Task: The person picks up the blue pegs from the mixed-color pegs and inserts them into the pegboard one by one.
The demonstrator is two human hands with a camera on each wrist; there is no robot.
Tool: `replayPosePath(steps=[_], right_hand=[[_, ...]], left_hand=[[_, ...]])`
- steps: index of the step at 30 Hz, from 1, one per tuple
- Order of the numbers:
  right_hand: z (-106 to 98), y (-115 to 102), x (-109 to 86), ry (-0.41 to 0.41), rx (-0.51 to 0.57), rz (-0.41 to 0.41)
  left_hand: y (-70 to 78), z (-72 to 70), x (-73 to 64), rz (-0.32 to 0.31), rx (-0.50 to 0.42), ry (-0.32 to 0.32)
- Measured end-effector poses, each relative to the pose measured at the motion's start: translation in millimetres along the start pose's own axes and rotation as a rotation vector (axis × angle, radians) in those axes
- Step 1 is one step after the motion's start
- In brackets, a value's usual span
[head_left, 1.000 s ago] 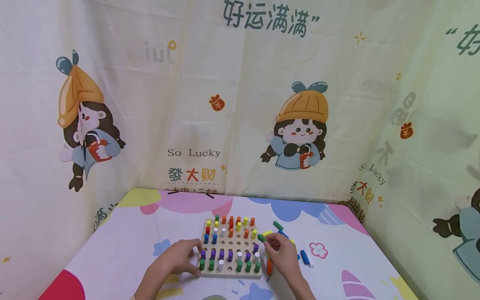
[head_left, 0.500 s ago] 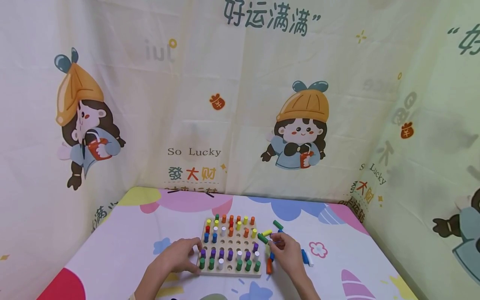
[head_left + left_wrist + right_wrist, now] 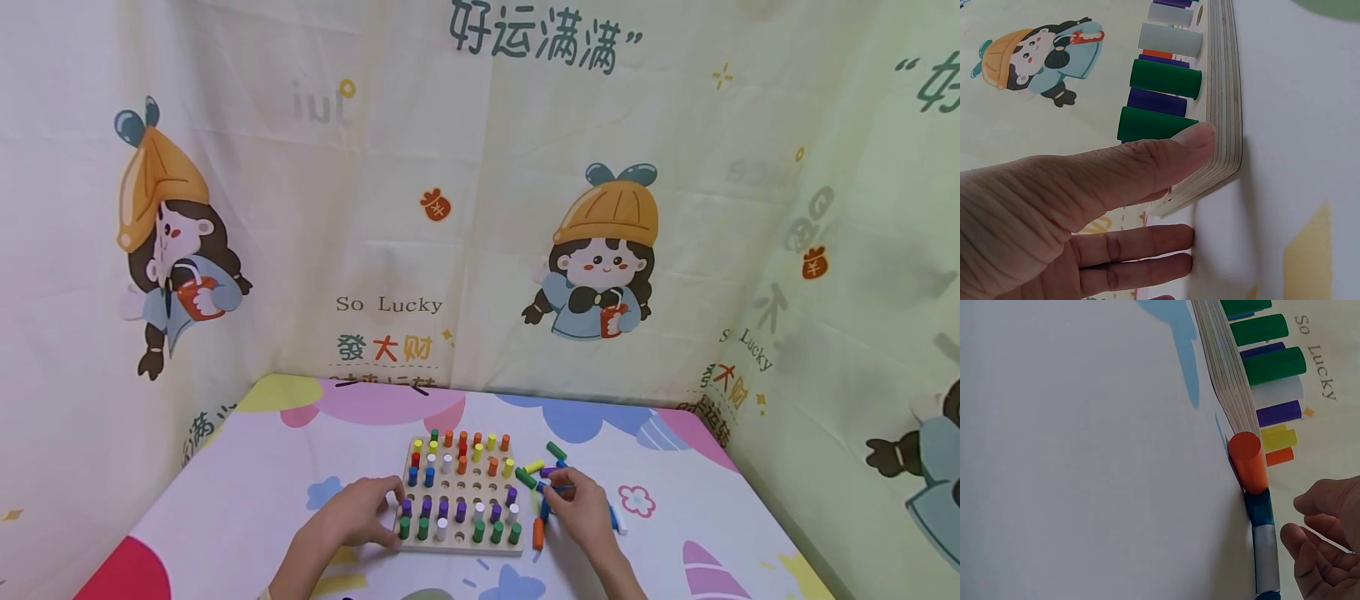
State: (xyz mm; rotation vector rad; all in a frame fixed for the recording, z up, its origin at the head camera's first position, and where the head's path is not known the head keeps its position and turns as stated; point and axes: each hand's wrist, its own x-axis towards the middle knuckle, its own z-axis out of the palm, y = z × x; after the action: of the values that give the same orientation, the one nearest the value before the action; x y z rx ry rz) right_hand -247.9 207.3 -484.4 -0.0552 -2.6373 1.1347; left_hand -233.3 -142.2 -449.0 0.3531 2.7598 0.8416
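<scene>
Left hand (image 3: 360, 512) is keeping thumb and fingers wide apart, thumb touching the pegboard (image 3: 461, 547) lying on its right, right hand (image 3: 585, 508) half curling, whether holding anything I cannot tell, green peg (image 3: 526, 478) lying left of its fingertips

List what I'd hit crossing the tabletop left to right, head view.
Left hand → wooden pegboard → loose orange peg → right hand → pink flower print → purple striped print.
</scene>
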Motion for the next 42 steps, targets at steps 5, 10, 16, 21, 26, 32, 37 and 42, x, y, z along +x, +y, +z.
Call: replayPosePath(steps=[5, 10, 16, 21, 26, 32, 37, 42], right_hand=[[-1.0, 4.4, 0.7, -0.005, -0.016, -0.007], [-2.0, 9.0, 1.7, -0.006, 0.003, -0.027], [-3.0, 11.2, 5.2, -0.026, -0.012, -0.017], [-2.9, 13.0, 8.2, -0.037, -0.031, -0.017], [-1.6, 14.1, 11.0, -0.044, -0.032, -0.017], [-1.2, 13.3, 14.7, -0.074, -0.045, -0.001], [-2.1, 12.8, 16.8, -0.093, -0.051, -0.003], [-3.3, 12.0, 17.2, -0.095, -0.062, -0.018]], left_hand=[[1.1, -0.5, -1.0, 0.002, -0.008, 0.005], [1.5, -0.1, -1.7, 0.003, -0.005, 0.008], [2.0, -1.1, -1.7, 0.006, -0.009, 0.006], [0.9, -0.6, -1.6, 0.01, -0.015, 0.003], [1.4, 0.0, -1.6, -0.001, -0.013, -0.001], [0.1, 0.5, -1.0, 0.002, -0.018, 0.001], [-0.8, 0.0, -1.0, 0.014, -0.025, -0.001], [-0.3, 0.0, -1.5, 0.005, -0.022, -0.003]])
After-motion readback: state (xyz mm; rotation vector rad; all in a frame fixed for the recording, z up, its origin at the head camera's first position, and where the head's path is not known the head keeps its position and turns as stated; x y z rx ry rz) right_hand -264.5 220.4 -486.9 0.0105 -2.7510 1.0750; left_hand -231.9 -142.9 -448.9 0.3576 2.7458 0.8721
